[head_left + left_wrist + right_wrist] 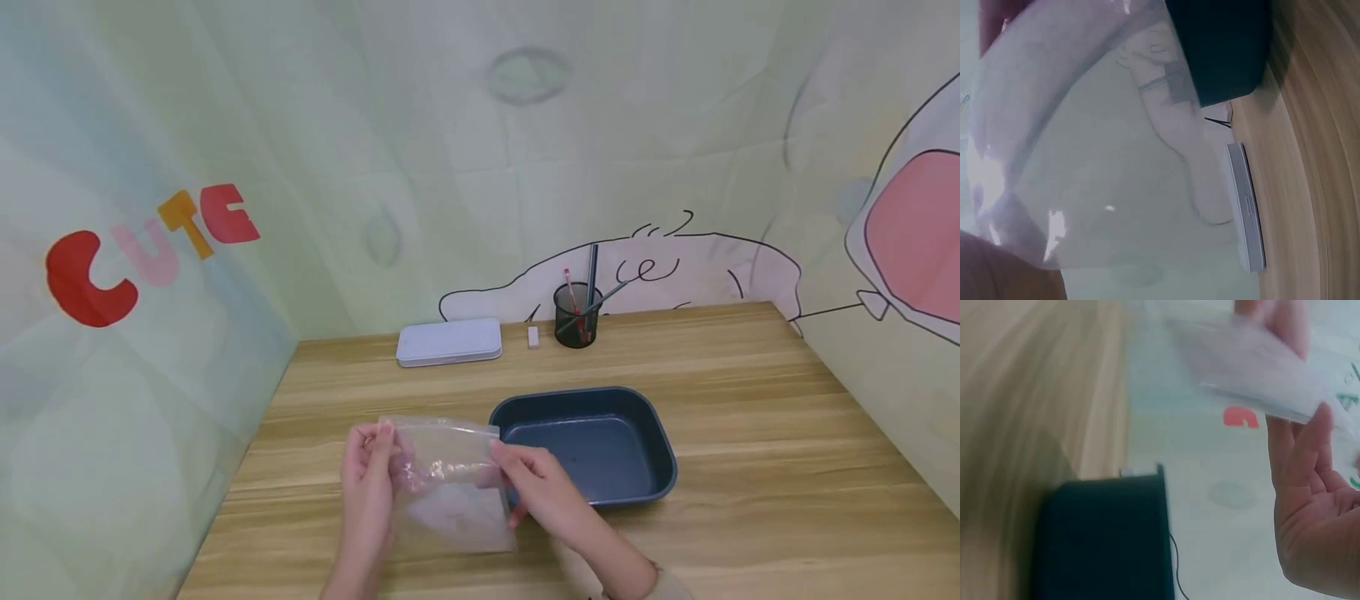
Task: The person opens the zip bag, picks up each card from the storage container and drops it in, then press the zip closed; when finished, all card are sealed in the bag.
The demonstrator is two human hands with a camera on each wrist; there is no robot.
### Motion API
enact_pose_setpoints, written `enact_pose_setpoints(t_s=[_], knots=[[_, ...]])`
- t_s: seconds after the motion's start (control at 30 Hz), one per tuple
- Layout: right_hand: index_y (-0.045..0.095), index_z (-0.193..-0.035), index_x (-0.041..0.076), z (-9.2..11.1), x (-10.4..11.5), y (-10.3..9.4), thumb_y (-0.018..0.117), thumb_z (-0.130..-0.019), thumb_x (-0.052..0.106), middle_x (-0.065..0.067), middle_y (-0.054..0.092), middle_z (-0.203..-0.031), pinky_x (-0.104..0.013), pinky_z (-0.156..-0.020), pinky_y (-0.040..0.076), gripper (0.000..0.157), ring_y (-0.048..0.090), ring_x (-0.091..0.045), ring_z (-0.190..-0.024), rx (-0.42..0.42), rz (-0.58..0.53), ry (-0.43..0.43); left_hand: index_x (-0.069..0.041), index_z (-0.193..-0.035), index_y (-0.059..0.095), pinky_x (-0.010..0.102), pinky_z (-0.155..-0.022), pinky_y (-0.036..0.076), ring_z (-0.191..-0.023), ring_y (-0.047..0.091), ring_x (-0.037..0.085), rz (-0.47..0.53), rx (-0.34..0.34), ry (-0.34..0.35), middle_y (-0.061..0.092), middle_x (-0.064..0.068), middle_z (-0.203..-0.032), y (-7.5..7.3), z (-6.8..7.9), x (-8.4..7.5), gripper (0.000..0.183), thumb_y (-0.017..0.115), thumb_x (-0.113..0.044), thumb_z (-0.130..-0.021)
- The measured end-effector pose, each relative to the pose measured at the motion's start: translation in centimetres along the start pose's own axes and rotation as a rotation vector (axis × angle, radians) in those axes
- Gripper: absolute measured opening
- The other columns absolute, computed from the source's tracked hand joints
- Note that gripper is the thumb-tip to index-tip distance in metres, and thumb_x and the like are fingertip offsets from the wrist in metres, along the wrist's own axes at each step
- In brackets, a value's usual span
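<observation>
A clear plastic zip bag hangs between both hands, above the front of the table. My left hand pinches its upper left corner, thumb on the near side. At the upper right edge, my right hand grips the bag between thumb and fingers. The lower part of the bag looks whitish; I cannot tell whether anything is inside. Seen close in the left wrist view, the clear film spans most of the picture. The right wrist view has the left hand holding the bag from below.
Just behind the right hand stands a dark blue rectangular bin. Along the back of the table are a white flat case, a small white eraser and a black mesh cup with pens. A printed curtain surrounds the table.
</observation>
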State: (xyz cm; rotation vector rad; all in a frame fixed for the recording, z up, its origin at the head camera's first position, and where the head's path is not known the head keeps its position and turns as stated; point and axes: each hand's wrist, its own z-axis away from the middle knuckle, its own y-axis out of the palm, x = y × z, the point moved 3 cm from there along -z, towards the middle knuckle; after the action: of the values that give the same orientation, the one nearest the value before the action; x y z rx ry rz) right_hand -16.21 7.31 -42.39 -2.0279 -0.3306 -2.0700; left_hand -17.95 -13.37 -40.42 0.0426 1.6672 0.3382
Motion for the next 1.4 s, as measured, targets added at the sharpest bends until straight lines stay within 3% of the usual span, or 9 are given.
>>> enact_pose_setpoints(t_s=[0.13,0.3,0.43,0.53,0.73,0.97,1.13,1.23,1.4], knots=[[0.067,-0.092,0.007,0.2,-0.9,1.0,0.045,-0.100,0.041,-0.005,0.060,-0.078,-0.054,-0.044,0.054,0.041,0.058,-0.018,-0.069,0.049,0.079,-0.006,-0.006,-0.102,0.045,0.017,-0.038,0.046,-0.048,0.057,0.010,0.052,-0.100,-0.069,0.057,0.000,-0.073,-0.6,-1.1,0.6,0.019,0.049,-0.024,-0.101],[0.067,-0.104,0.018,0.4,-2.2,1.7,0.062,-0.093,0.035,0.006,0.067,-0.084,-0.034,-0.046,0.056,0.021,0.061,-0.013,-0.062,0.140,0.208,-0.017,-0.007,-0.105,0.045,0.019,-0.042,0.051,-0.053,0.059,0.008,0.060,-0.169,-0.062,0.059,0.000,-0.074,-1.8,-2.2,0.7,0.017,0.048,-0.023,-0.101],[0.066,-0.103,0.014,0.8,-2.8,1.9,0.068,-0.090,0.023,0.005,0.069,-0.083,-0.025,-0.054,0.056,0.016,0.066,-0.013,-0.066,0.198,0.242,-0.061,-0.009,-0.108,0.045,0.024,-0.049,0.056,-0.059,0.062,0.011,-0.044,-0.182,-0.033,0.061,0.002,-0.078,-2.8,-3.2,0.6,0.024,0.049,-0.031,-0.100],[0.063,-0.108,0.011,1.0,-3.1,1.8,0.068,-0.090,0.018,0.004,0.068,-0.079,-0.024,-0.054,0.056,0.020,0.067,-0.016,-0.063,0.181,0.239,-0.064,-0.006,-0.109,0.047,0.028,-0.051,0.058,-0.058,0.063,0.015,-0.211,-0.143,0.002,0.062,0.006,-0.078,-3.6,-4.4,0.9,0.027,0.052,-0.030,-0.099],[0.037,-0.143,0.018,0.9,-3.3,1.6,0.070,-0.089,0.018,0.007,0.061,-0.076,-0.021,-0.045,0.051,0.063,0.062,-0.012,-0.050,0.059,0.342,-0.151,0.002,-0.106,0.053,0.025,-0.043,0.053,-0.050,0.058,0.013,-0.470,-0.042,0.016,0.063,0.011,-0.071,-5.1,-6.5,2.3,0.027,0.059,-0.021,-0.096],[0.063,-0.123,0.022,0.6,-4.0,2.6,0.074,-0.084,0.024,0.010,0.062,-0.094,-0.018,-0.041,0.047,0.040,0.050,0.003,-0.050,0.000,0.504,-0.270,0.003,-0.105,0.056,0.022,-0.040,0.048,-0.047,0.053,0.012,-0.619,0.041,-0.061,0.062,0.008,-0.066,-5.9,-8.5,4.4,0.026,0.061,-0.021,-0.095],[0.069,-0.116,0.023,0.2,-4.2,3.3,0.076,-0.081,0.018,0.015,0.056,-0.075,-0.014,-0.042,0.040,0.035,0.041,0.003,-0.050,-0.047,0.735,-0.307,0.002,-0.104,0.060,0.021,-0.038,0.044,-0.046,0.053,0.014,-0.741,0.093,-0.088,0.063,0.006,-0.065,-6.0,-9.6,5.9,0.025,0.061,-0.021,-0.094],[0.073,-0.111,0.026,0.0,-4.2,3.8,0.074,-0.082,0.019,0.015,0.062,-0.072,-0.016,-0.044,0.041,0.030,0.050,0.002,-0.055,-0.095,0.961,-0.378,0.002,-0.105,0.061,0.022,-0.039,0.043,-0.047,0.053,0.014,-0.795,0.129,-0.116,0.063,0.006,-0.066,-6.2,-10.1,6.6,0.026,0.061,-0.022,-0.095],[0.076,-0.104,0.029,0.0,-4.1,4.6,0.075,-0.081,0.020,0.006,0.071,-0.095,-0.022,-0.041,0.044,0.025,0.064,-0.008,-0.066,-0.162,1.220,-0.466,0.004,-0.106,0.060,0.023,-0.041,0.045,-0.049,0.054,0.014,-0.852,0.179,-0.162,0.064,0.006,-0.067,-6.6,-10.6,7.5,0.026,0.061,-0.019,-0.094]])
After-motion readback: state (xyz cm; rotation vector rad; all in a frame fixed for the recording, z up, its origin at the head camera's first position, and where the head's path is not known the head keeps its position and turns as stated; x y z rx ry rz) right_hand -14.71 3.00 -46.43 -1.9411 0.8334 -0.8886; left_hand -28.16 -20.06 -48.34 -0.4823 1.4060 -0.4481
